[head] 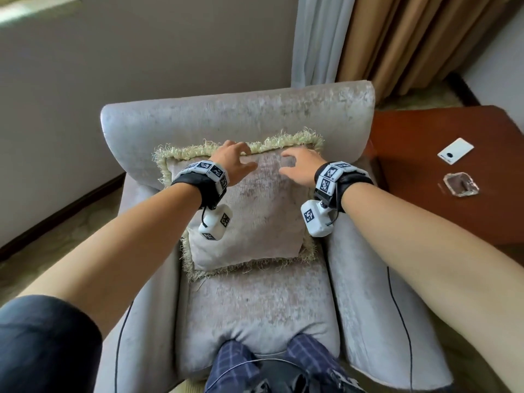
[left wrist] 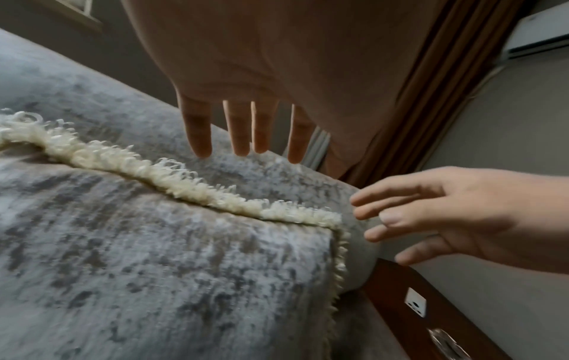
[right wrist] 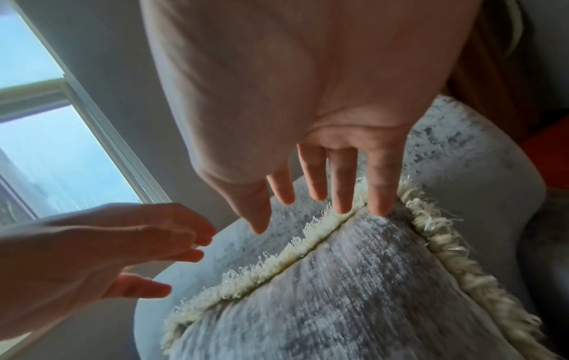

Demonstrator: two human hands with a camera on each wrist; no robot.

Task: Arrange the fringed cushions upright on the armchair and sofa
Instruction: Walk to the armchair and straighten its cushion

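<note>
Far left: pale wall, dark skirting board along the floor, open floor strip beside the armchair (head: 136,123). Window (right wrist: 37,136) seen only in the right wrist view.

Armchair: grey velvet, rolled backrest at far edge, arms either side, bare seat showing on the near side.

Fringed cushion (head: 249,211) stands tilted back against the backrest, bottom edge on the seat, cream fringe all round. It sits centred; narrow gaps to both arms.

Left hand (head: 234,161): fingers spread and straight, tips at the cushion's top fringe left of centre; gripping nothing. Contact with the fringe hard to confirm.

Right hand (head: 300,165): fingers spread, loosely bent, over the cushion's upper face right of centre, holding nothing. In the right wrist view two fingertips (right wrist: 380,207) reach the fringe seam.

Right: wooden surface (head: 419,171) close against the armchair's right arm, carrying a white card (head: 455,151) and a small glass dish (head: 460,184). Curtains (head: 397,38) behind, far right.

Motion blur throughout. Sofa out of frame.
</note>
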